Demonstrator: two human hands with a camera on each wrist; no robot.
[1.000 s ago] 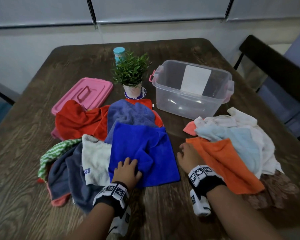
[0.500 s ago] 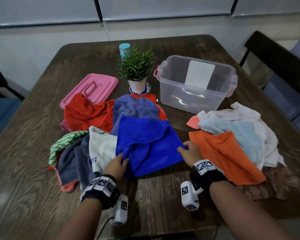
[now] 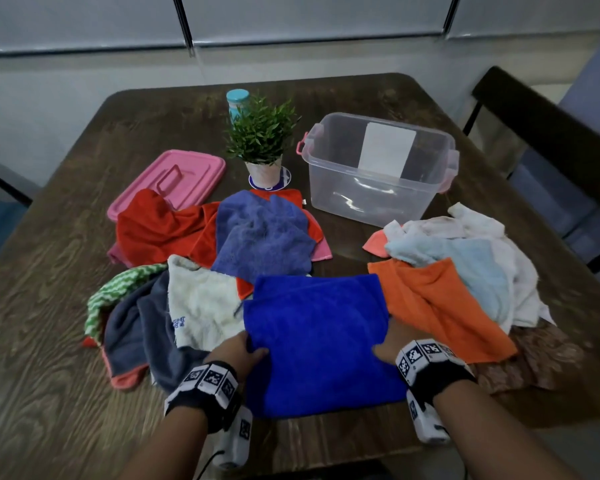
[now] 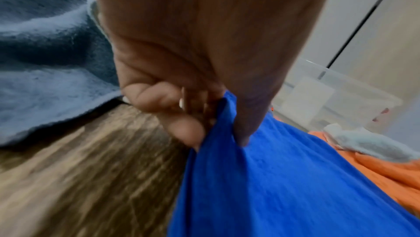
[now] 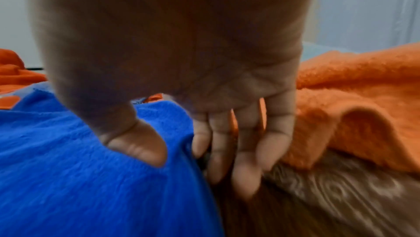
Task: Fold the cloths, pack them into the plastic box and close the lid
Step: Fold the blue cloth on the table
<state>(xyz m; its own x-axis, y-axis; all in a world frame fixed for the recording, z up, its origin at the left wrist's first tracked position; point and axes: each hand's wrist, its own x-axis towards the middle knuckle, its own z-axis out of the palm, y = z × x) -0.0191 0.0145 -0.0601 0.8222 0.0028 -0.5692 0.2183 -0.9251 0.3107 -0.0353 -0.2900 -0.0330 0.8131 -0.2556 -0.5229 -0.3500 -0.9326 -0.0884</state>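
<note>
Barely started — first cloth is only just getting laid out.

Left hand [image 3: 238, 351] pinches the left edge of the royal blue microfiber cloth [image 3: 317, 341], thumb on top with the fingers curled under; right hand [image 3: 388, 344] has its thumb on the right edge, and I think the fingers are tucked beneath, though that view's blurry. The cloth sits at 6 o'clock on the wooden table [image 3: 49, 341], spread flat, not folded yet. Clear plastic box [image 3: 378, 168] at 1 o'clock looks empty, and the pink lid [image 3: 168, 178] lies off at 11 o'clock. Everything else — orange towel [image 3: 437, 306], red cloth [image 3: 153, 226], the rest of both heaps — is unfolded.
</note>
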